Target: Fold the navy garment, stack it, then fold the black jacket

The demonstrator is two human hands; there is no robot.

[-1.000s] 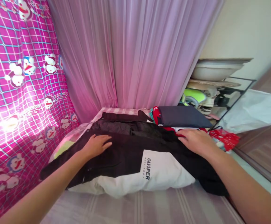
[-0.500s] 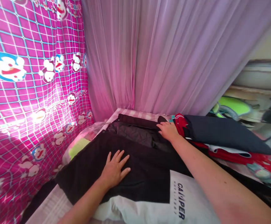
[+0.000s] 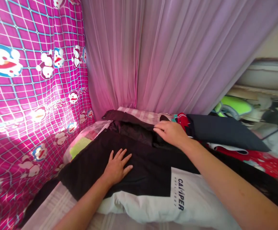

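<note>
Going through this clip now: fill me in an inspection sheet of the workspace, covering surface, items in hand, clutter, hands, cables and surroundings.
Surface: pale striped sheet, visible near and beyond the clothing.
Items in hand: black-and-white garment, spread out, "CAMPER" printed on its white part.
Clutter: flat dark item and red fabric to the right; yellow-green item to the left.
Hands: left hand open, fingers spread, on the black part; right hand grips the far edge, which stands slightly raised.
Cables: nothing seen.
Surroundings: magenta patterned cloth at left, pinkish-purple curtain behind; blurred lime-green item among things at far right.
</note>
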